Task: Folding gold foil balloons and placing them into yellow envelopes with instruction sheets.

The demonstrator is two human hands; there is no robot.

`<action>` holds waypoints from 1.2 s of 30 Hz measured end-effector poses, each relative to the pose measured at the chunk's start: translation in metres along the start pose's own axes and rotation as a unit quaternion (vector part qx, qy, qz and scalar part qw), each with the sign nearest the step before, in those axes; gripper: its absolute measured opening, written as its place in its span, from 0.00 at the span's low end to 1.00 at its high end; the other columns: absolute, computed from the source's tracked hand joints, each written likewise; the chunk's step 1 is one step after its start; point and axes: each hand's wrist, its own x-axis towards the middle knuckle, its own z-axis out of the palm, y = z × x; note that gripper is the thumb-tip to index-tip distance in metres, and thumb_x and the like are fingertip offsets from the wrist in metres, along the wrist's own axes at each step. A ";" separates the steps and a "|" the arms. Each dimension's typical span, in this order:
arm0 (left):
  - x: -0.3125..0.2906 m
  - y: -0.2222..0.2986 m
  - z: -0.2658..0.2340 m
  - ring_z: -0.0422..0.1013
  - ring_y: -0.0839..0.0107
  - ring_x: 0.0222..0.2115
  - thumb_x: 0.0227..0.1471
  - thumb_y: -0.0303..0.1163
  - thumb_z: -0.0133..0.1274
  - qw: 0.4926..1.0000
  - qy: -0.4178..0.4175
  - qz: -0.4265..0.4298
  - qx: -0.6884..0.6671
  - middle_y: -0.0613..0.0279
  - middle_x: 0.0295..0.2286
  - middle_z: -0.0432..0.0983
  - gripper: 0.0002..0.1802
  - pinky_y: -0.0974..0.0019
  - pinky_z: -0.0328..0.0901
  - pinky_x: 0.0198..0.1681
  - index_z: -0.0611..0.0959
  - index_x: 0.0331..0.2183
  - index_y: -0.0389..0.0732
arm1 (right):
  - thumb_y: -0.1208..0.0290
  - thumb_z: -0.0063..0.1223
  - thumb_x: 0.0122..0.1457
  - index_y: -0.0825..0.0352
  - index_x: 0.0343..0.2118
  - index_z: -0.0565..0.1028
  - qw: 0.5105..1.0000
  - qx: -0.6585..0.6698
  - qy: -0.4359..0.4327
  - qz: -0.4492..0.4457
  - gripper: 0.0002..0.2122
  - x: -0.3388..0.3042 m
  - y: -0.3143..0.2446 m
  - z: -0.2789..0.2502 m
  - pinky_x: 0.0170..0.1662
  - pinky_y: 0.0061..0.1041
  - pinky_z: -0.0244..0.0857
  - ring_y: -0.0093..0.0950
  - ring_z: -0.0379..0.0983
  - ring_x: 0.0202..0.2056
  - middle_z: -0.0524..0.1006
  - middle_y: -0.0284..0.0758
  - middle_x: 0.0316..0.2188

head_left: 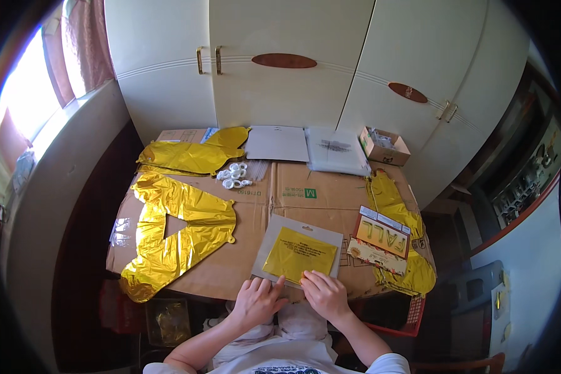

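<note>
A folded gold foil balloon (pixel 300 252) lies flat as a rectangle with small dark print, on or inside a pale pouch (pixel 270 239) with a hang hole at its top. My left hand (pixel 257 303) is at the near left corner of the foil, its index finger against the edge and its other fingers curled. At the near edge, toward the middle, my right hand (pixel 326 295) pinches the foil with its fingertips close together. To the left, an unfolded gold letter-A foil balloon (pixel 193 209) lies flat on the cardboard (pixel 255 209).
More gold foil balloons lie at the back left (pixel 190 156) and right edge (pixel 386 196). White ribbon rolls (pixel 235 176), a white sheet (pixel 277 144), a clear bag stack (pixel 336 151) and a small box (pixel 385 147) line the back. Printed cards (pixel 380 238) sit right.
</note>
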 end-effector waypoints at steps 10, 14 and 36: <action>0.000 0.006 0.007 0.66 0.65 0.30 0.45 0.51 0.60 1.000 -0.004 0.007 -0.002 0.64 0.26 0.67 0.32 0.62 0.59 0.32 0.78 0.49 0.45 | 0.70 0.59 0.51 0.62 0.33 0.79 1.000 -0.012 -0.001 0.000 0.06 -0.002 -0.001 0.005 0.37 0.27 0.72 0.25 0.76 0.43 0.80 0.29 0.39; -0.001 0.011 0.006 0.65 0.66 0.30 0.44 0.52 0.61 1.000 -0.006 0.006 0.000 0.64 0.26 0.66 0.32 0.62 0.59 0.32 0.78 0.49 0.46 | 0.70 0.59 0.51 0.62 0.33 0.79 1.000 -0.016 -0.001 0.001 0.07 0.000 -0.003 0.006 0.37 0.27 0.72 0.25 0.75 0.44 0.79 0.29 0.39; 0.079 -0.118 -0.029 0.71 0.57 0.36 0.47 0.31 0.56 0.995 0.055 -0.086 0.012 0.59 0.32 0.74 0.06 0.55 0.66 0.40 0.83 0.31 0.44 | 0.54 0.55 0.56 0.60 0.54 0.72 0.982 0.088 -0.158 -0.058 0.25 0.028 0.018 0.022 0.63 0.49 0.50 0.41 0.59 0.61 0.66 0.41 0.59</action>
